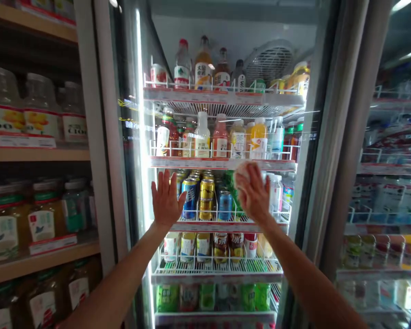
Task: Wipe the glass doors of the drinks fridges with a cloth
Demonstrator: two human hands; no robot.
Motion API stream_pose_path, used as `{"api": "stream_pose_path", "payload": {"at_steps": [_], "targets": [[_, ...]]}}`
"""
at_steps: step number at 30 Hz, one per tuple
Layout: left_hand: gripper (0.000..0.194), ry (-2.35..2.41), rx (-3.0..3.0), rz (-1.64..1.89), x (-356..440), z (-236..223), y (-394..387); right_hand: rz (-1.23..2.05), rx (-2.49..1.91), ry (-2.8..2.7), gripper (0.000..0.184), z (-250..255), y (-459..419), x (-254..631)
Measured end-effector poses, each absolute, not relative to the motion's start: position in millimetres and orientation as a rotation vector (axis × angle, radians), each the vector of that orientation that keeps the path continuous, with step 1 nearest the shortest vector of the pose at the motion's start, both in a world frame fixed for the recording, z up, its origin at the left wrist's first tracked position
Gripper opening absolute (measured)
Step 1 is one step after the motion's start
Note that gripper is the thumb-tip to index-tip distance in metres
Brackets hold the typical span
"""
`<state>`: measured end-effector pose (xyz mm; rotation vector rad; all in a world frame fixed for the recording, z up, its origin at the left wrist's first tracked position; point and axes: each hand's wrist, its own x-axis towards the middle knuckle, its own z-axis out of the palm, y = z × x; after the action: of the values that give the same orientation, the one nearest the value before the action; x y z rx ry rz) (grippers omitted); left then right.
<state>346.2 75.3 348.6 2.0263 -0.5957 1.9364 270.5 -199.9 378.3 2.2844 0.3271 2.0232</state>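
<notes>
My left hand is raised with its fingers stretched upward and spread, its palm toward the glass door of a lit drinks fridge. It holds nothing. My right hand is closed over a whitish cloth or wipe, pressed to the pane as far as I can tell. Part of the cloth is hidden under the fingers. Beyond the glass, between both hands, stand a gold can, a dark blue can and a lighter blue can on a wire-fronted shelf.
Bottled drinks fill the upper shelves, among them an orange juice bottle. Smaller drinks stand on the lower shelves. Metal door frames border the pane. An open wooden rack with bottles is at the left; another glass-fronted fridge is at the right.
</notes>
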Motion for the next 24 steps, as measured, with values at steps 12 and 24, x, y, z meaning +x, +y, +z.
{"api": "stream_pose_path", "payload": {"at_steps": [12,24], "targets": [[0.066,-0.621,2.053,1.873,343,343,79,1.943,2.312,0.405,0.045,314,-182,265],[0.075,-0.609,2.267,1.732,311,286,61,1.882,2.304,0.473,0.049,301,-187,266]]}}
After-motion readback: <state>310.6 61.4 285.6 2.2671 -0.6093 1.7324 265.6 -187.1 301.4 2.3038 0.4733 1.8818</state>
